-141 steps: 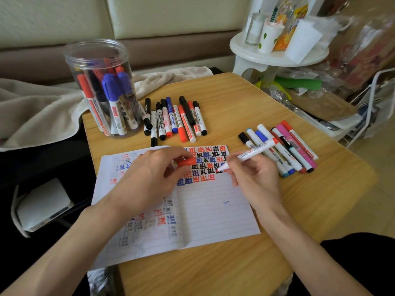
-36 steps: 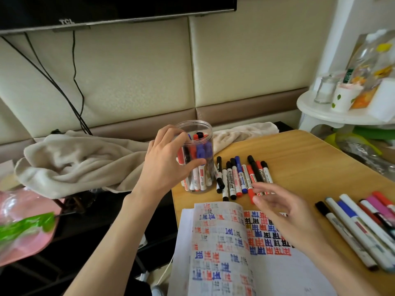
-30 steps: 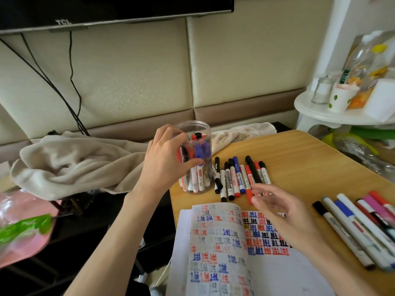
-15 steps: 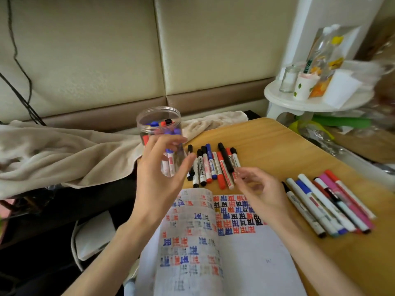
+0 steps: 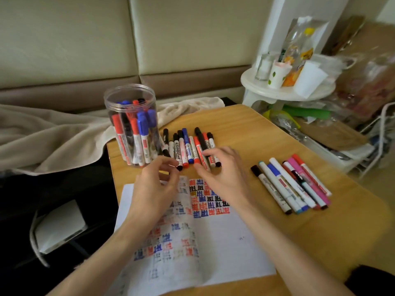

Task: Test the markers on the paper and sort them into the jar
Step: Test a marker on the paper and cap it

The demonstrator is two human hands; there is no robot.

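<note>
A clear plastic jar (image 5: 130, 116) holding several red, blue and black markers stands at the table's far left corner. Right of it lies a row of short markers (image 5: 186, 146). My left hand (image 5: 155, 186) hovers over the top of the paper (image 5: 215, 242), fingers loosely curled and holding nothing, its fingertips close to a black marker's end (image 5: 179, 167). My right hand (image 5: 223, 174) is spread over the near ends of the row, fingertips touching the red and black markers there. The paper is covered with red, blue and black test marks.
A second group of longer markers (image 5: 288, 184) lies at the right of the wooden table (image 5: 256, 133). A beige blanket (image 5: 47, 133) lies left of the jar. A white round side table (image 5: 286, 90) with cups and bottles stands behind, clutter beside it.
My left hand has let go of the jar and come down to the paper's top edge. My right hand has moved forward onto the marker row. The camera has tilted down.
</note>
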